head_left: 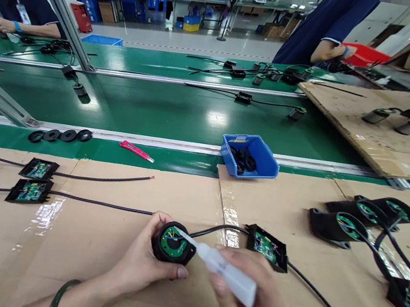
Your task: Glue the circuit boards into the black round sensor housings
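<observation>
My left hand (149, 254) is wrapped round a black round housing (158, 250) whose open face, with a green circuit board (182, 248) and small coloured wires, points up at me. In my right hand (256, 293) is a translucent glue bottle (233, 276), tilted so that its thin nozzle (187, 236) reaches over the board; whether the tip touches cannot be made out. A black cable (218, 228) runs from the housing to an open black box with a circuit board (269, 247) at the right.
Two similar open boxes (38, 169) with cables lie left on the cardboard (94, 250). More black housings (338, 225) stand right. Beyond are a blue bin (267, 168) of black rings, a red utility knife (137, 150), several black rings (68, 136) and a green conveyor (149, 107). Co-workers stand across it.
</observation>
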### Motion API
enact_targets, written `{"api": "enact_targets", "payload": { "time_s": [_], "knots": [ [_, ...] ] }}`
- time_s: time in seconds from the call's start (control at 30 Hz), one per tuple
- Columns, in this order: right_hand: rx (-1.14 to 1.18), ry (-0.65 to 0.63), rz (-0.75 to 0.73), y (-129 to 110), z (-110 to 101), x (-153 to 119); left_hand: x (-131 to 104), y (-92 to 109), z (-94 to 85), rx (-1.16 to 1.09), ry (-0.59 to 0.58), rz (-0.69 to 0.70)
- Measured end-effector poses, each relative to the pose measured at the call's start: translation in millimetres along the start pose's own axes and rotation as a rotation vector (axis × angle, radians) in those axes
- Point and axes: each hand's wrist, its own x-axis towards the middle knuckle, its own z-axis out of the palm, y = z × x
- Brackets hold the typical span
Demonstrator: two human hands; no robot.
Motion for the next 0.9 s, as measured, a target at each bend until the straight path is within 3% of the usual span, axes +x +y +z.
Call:
{"api": "enact_targets", "payload": {
  "time_s": [0.13,0.2,0.33,0.47,0.57,0.67,0.8,0.9],
  "knots": [
    [0.271,0.251,0.326,12.2,-13.5,11.0,0.4,-1.0,-2.8,0.157,-0.016,0.108],
    [0.380,0.260,0.441,23.5,-15.4,25.4,2.6,-3.8,-3.6,0.268,-0.004,0.183],
    [0.416,0.068,0.477,56.7,4.5,62.0,8.3,-7.9,-4.2,0.583,0.095,0.298],
    [0.283,-0.200,0.464,98.6,56.4,93.9,11.2,-1.7,-6.3,0.866,0.124,0.306],
    [0.149,-0.286,0.471,125.2,99.8,109.6,12.4,5.1,-8.1,0.917,0.125,0.320],
    [0.015,-0.359,0.451,136.0,128.4,114.9,13.5,6.4,-9.3,0.909,0.116,0.297],
    [-0.163,-0.443,0.364,124.1,132.1,113.7,15.2,-0.8,-13.6,0.922,0.109,0.329],
    [-0.335,-0.486,0.318,113.3,108.6,125.8,14.7,-5.9,-20.6,0.887,0.104,0.371]
  ]
}}
